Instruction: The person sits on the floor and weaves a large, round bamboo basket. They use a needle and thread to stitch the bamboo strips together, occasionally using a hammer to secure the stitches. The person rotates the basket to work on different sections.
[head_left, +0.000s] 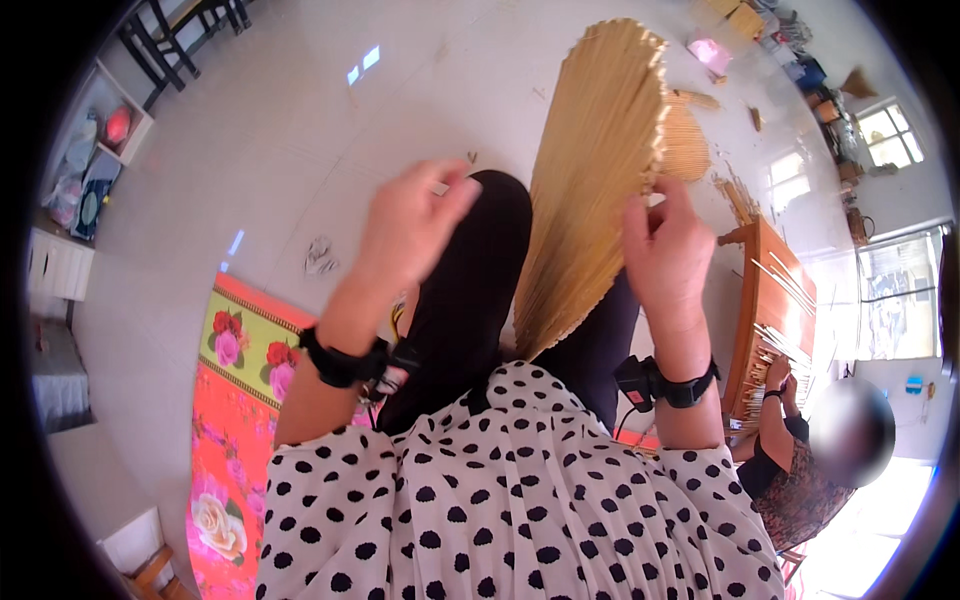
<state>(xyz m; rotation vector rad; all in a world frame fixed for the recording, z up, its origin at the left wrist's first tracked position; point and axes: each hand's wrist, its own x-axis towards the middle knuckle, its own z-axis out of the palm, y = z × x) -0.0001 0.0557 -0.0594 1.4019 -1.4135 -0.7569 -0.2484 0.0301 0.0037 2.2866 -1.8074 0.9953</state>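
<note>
A long fan-shaped panel of pale straw-like stalks (595,150) stands tilted between my knees, its narrow end against my lap and its wide end pointing away. My right hand (672,245) is closed at the panel's right edge, thumb and fingers pinching there. Off to the left, above my dark-trousered left knee (480,250), hovers my left hand (408,225), apart from the panel. Motion blurs it a little. Its thumb and fingers are drawn together in a pinch, and whatever is in them is too small to make out.
Another stalk panel (686,138) lies on the floor behind mine, with loose stalks nearby. At right, a person (785,460) works at a wooden table (775,270) strewn with sticks. A red floral mat (225,400) is at left; black chair legs (165,50) stand far left.
</note>
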